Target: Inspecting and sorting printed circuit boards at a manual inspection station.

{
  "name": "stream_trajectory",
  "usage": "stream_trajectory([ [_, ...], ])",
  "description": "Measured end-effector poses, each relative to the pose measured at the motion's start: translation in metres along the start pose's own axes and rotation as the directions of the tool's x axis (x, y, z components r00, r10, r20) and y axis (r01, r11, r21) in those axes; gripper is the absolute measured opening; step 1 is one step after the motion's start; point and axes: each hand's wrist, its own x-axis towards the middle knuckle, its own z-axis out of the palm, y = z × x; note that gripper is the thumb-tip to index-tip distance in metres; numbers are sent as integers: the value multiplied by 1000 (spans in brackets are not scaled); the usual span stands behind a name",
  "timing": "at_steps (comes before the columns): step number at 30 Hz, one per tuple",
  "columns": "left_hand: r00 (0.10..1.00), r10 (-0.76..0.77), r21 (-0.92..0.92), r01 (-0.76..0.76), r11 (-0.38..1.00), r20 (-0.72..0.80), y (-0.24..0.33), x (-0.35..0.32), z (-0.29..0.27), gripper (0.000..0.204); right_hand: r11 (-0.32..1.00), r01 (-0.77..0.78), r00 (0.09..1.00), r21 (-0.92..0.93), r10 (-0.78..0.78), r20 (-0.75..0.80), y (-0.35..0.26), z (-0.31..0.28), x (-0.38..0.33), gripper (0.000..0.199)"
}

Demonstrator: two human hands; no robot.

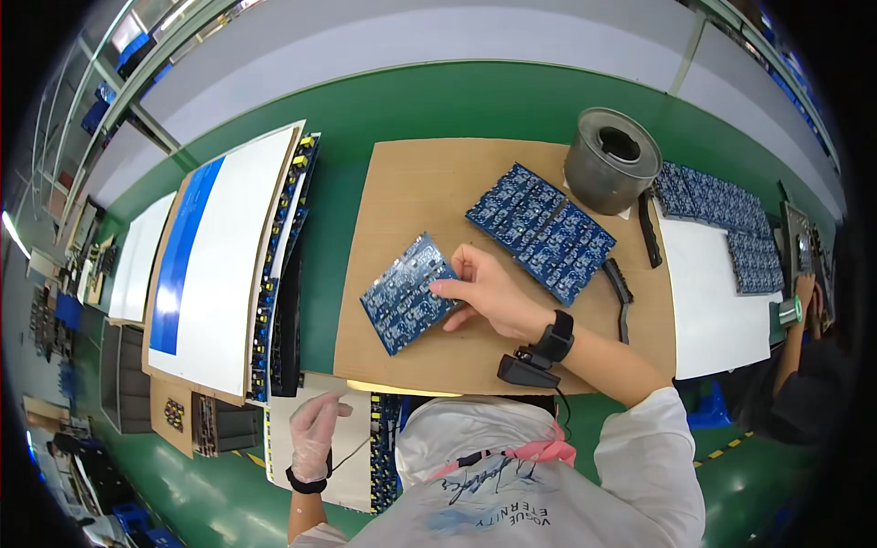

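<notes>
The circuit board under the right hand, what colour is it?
The circuit board is blue, seen in the head view.

A single head-worn fisheye view looks steeply down from above the person's own chest onto a brown board (512, 365) on a green bench (438, 105) — close enough to fill the centre, while the straight edges bend toward the dark rim.
</notes>
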Motion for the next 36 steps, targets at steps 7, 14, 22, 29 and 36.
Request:
stream_trajectory([
  [7,976,123,-35,-131,991,-180,35,-17,-1,35,977,59,997,203,-47,-63,-5,-39,-31,22],
  [14,958,256,-397,-288,872,-132,64,8,70,39,956,185,978,229,-154,-144,-24,-35,-42,20],
  [22,923,84,-794,274,543,376,151,71,107,52,859,300,954,415,-268,-136,-58,-36,-67,24],
  [29,811,226,-761,354,544,539,175,137,136,51,869,353,935,347,-314,-165,-84,-55,-76,47],
  [36,674,303,-725,522,449,673,128,192,168,48,936,287,958,204,-277,-72,-77,-104,-56,47],
])
